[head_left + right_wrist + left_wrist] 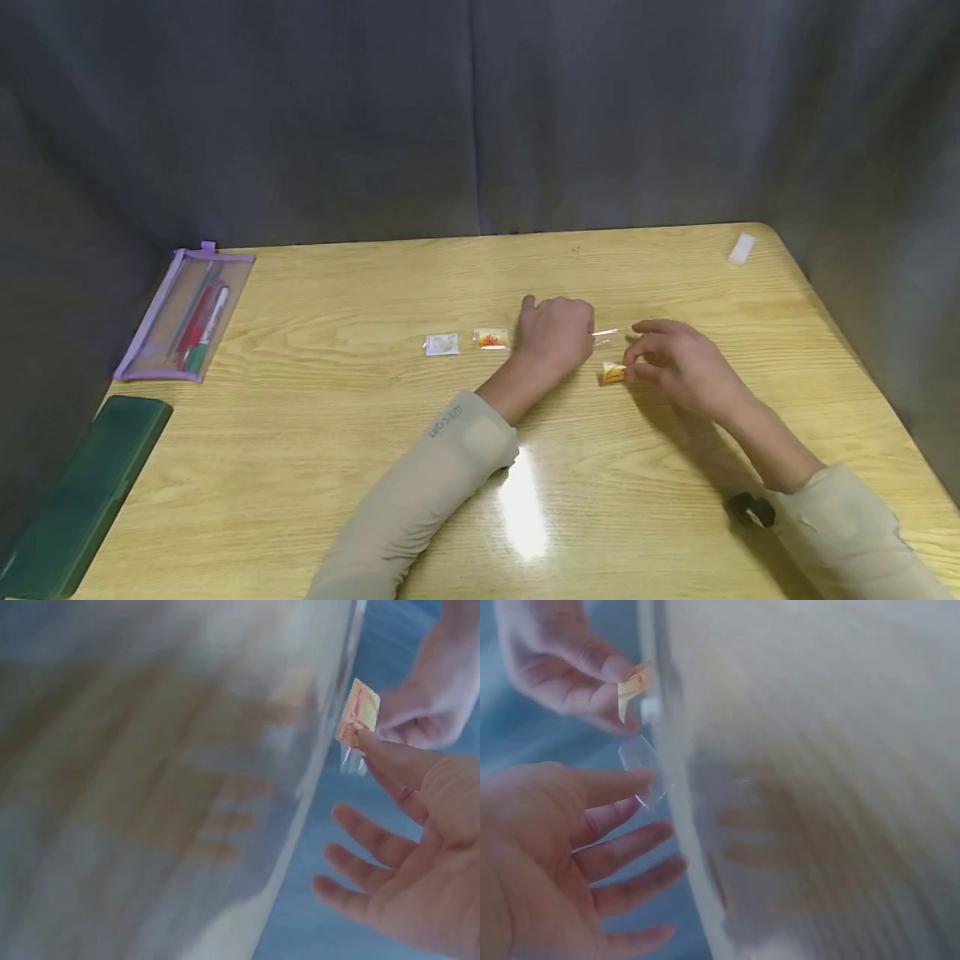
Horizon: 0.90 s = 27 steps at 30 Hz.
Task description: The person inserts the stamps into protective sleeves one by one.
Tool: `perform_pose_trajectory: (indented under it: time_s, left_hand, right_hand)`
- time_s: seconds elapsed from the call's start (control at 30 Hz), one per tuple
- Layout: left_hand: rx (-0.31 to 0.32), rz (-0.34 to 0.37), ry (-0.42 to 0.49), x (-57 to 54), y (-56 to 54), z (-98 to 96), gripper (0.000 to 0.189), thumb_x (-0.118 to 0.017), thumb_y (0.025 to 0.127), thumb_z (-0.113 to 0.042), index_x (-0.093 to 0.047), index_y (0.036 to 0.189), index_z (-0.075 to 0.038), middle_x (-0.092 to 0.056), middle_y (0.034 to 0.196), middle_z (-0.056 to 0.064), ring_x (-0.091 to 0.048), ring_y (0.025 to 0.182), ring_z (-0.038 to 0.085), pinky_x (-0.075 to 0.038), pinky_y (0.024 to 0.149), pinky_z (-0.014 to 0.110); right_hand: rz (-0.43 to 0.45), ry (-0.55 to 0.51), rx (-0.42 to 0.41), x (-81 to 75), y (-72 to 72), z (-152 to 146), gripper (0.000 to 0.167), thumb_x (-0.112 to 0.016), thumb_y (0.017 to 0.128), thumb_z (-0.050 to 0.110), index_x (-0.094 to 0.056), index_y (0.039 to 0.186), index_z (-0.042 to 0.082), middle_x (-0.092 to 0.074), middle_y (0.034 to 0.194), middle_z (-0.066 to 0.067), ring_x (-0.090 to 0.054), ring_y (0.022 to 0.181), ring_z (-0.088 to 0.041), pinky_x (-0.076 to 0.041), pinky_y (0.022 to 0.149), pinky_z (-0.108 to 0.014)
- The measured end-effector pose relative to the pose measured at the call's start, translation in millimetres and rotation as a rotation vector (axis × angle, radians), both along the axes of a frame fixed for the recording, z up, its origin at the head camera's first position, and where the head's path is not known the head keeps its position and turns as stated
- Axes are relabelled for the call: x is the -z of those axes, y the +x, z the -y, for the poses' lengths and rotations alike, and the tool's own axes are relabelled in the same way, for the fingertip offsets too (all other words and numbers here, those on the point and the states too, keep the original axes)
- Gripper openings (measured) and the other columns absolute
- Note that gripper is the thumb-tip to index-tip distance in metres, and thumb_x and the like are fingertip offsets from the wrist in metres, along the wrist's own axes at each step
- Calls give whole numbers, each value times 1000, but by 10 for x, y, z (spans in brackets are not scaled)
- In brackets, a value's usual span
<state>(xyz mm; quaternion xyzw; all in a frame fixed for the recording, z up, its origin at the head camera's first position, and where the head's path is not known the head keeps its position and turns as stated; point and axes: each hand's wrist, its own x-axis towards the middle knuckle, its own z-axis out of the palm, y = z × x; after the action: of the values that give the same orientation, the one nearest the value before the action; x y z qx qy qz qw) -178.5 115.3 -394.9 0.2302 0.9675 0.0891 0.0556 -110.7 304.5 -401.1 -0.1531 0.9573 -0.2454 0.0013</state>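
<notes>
Sleeves [832,517] of light fabric cover both forearms at the near side of the wood-grain counter [300,467]. A small dark device [752,510] sits at the right cuff. At the near left corner lies a long green case [82,508]; its interior cannot be seen.

Further in, the right hand [686,367] pinches a small yellow-and-orange packet [613,372] between thumb and index finger; the remaining fingers are spread. The packet is located at the right hand's fingertips, to the left of that hand and to the right of the left hand [555,333], in the gap between them. Contact between packet and counter cannot be determined. The left hand pinches a clear plastic piece [606,337], positioned just beyond the packet. The two hands are near each other but apart.

To the left of the left hand, a clear wrapper [504,342] encloses an orange-printed packet [491,337]. A white packet [442,344] lies beside it, further left.

At the far left, a translucent pouch [236,275] with purple edging contains a white-and-green marker [213,317], a red item and a slim dark item. At the far right corner rests a white strip [742,248]. A dark curtain [480,117] stands behind the counter.
</notes>
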Motion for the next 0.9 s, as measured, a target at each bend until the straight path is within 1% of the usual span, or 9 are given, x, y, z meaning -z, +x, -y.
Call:
perform_pose_trajectory:
  time_s: [0.03,0.1,0.17,0.4,0.5,0.6,0.73,0.8,0.9]
  left_hand:
    - [-15,13,48,-12,-5,73,19,-66,97,-28,-69,79,-27,-68,77,-11,-59,70,9,-54,86,34]
    - [-51,56,152,-39,-15,223,14,-68,97,-28,-70,83,-27,-67,77,-11,-53,62,7,-50,62,27]
    - [-92,129,260,-66,-23,364,10,-69,97,-27,-72,87,-25,-69,81,-9,-52,59,8,-43,50,25]
    - [-145,389,606,-34,-71,809,9,-69,96,-21,-75,102,-18,-76,90,2,-70,73,17,-50,59,27]
    - [-200,513,779,9,-98,974,16,-69,97,-15,-73,111,-13,-76,98,11,-74,82,27,-58,66,35]
    - [-266,603,933,54,-130,1103,21,-69,96,-9,-71,117,-10,-72,96,12,-74,85,31,-62,77,41]
    - [-302,629,1084,70,-157,1230,29,-68,94,-2,-68,122,-6,-62,88,6,-71,84,35,-61,86,47]
    - [-303,620,1117,69,-160,1277,30,-68,94,-1,-68,124,-5,-60,88,7,-69,85,37,-60,86,49]
    - [-322,629,1121,84,-149,1326,27,-67,96,-5,-71,123,-5,-66,101,8,-68,87,37,-59,88,48]
  right_hand:
    - [8,-13,17,-15,-8,9,8,-77,89,10,-75,87,17,-71,124,-17,-63,121,-41,-49,101,-60]
    - [23,-41,37,-44,-31,34,3,-75,92,14,-74,90,16,-75,114,-12,-69,112,-38,-54,94,-57]
    - [52,-63,52,-68,-66,75,3,-75,93,18,-73,94,15,-78,104,-7,-73,103,-33,-57,89,-53]
    - [158,-154,80,-104,-240,284,7,-70,97,22,-72,100,16,-78,93,-4,-69,89,-20,-53,79,-34]
    - [203,-227,86,-88,-311,377,9,-69,98,23,-71,103,15,-76,94,-7,-66,87,-21,-52,75,-28]
    - [231,-305,98,-74,-393,472,11,-69,99,22,-71,104,13,-72,95,-7,-64,86,-21,-52,72,-24]
    - [226,-420,123,-104,-527,616,16,-70,98,22,-70,108,10,-68,93,-5,-63,86,-21,-53,71,-25]
    - [228,-470,129,-127,-584,689,23,-72,97,23,-69,115,9,-68,93,-3,-64,86,-19,-54,73,-26]
    - [267,-530,135,-141,-638,791,31,-73,95,23,-69,122,7,-70,92,3,-65,85,-12,-55,75,-26]
